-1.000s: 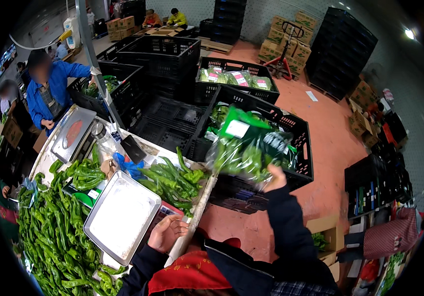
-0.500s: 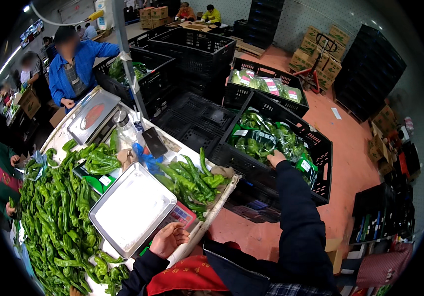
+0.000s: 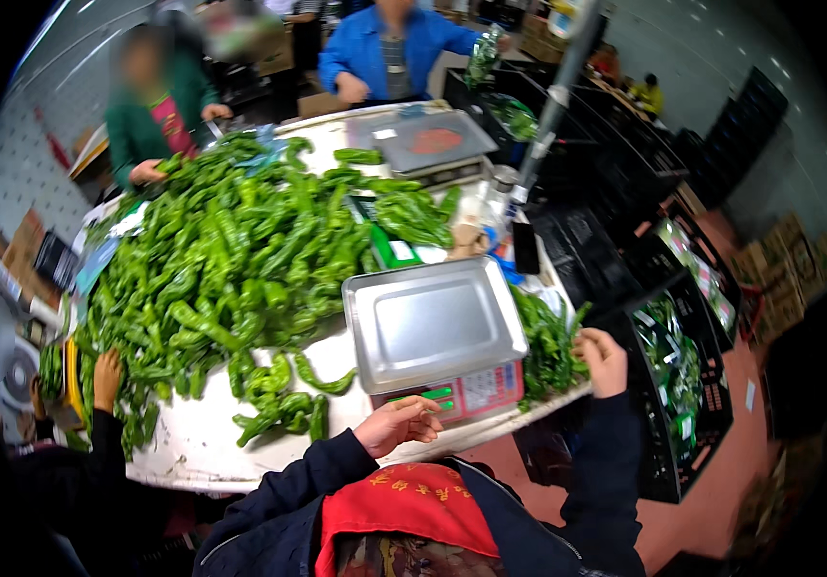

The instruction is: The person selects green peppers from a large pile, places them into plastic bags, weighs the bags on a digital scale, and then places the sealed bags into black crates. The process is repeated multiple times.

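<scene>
Clearly two scales [image 3: 436, 325], countless peppers [image 3: 240, 250].

Smooth brushed-metal scale pan [image 3: 430, 321]

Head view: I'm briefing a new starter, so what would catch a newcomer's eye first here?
The big heap of green peppers covering the left and middle of the white table stands out most. Next comes the shiny metal scale at the near edge, its pan bare, with the left hand at its front. The right hand rests by a smaller pile of peppers, beside black crates holding bagged greens.
</scene>
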The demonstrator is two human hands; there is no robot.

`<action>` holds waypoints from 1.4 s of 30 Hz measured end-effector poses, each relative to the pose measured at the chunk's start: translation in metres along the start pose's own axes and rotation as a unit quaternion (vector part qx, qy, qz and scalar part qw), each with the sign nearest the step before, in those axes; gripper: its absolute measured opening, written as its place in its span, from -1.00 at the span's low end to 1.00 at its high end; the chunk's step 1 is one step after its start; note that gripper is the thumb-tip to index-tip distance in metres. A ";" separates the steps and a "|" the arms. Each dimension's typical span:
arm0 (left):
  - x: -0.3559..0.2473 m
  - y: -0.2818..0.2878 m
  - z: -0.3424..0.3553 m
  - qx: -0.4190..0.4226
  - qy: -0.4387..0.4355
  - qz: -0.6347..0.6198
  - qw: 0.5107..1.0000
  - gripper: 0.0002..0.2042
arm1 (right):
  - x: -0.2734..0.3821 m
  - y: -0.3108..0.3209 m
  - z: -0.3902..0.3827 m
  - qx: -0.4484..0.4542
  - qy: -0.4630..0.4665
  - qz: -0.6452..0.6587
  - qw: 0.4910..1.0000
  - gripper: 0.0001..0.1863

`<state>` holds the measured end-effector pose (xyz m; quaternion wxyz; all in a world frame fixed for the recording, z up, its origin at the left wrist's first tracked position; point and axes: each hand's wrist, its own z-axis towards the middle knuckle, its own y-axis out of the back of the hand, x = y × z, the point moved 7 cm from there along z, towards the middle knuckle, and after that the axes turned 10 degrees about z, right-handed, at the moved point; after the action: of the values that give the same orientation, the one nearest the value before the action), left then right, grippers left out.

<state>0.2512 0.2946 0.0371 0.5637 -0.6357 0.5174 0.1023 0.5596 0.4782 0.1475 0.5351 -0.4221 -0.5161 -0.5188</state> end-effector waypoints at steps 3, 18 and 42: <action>-0.003 0.023 -0.039 -0.045 -0.032 -0.011 0.998 -0.65 | 0.000 -0.105 -0.004 0.133 -0.001 0.013 0.991 -0.75; 0.016 0.116 -0.130 -0.287 -0.162 -0.136 0.934 -0.74 | -0.037 -0.355 0.117 0.264 0.188 -0.207 0.923 -0.83; 0.026 0.160 -0.132 -0.319 -0.130 -0.203 0.917 -0.74 | -0.199 -0.420 0.250 0.224 -0.418 0.211 0.855 -0.49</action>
<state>0.0789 0.1990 -0.0343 0.4016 -0.8543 0.2396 0.2268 0.1287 0.7042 -0.0573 0.4462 -0.5666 -0.6916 -0.0385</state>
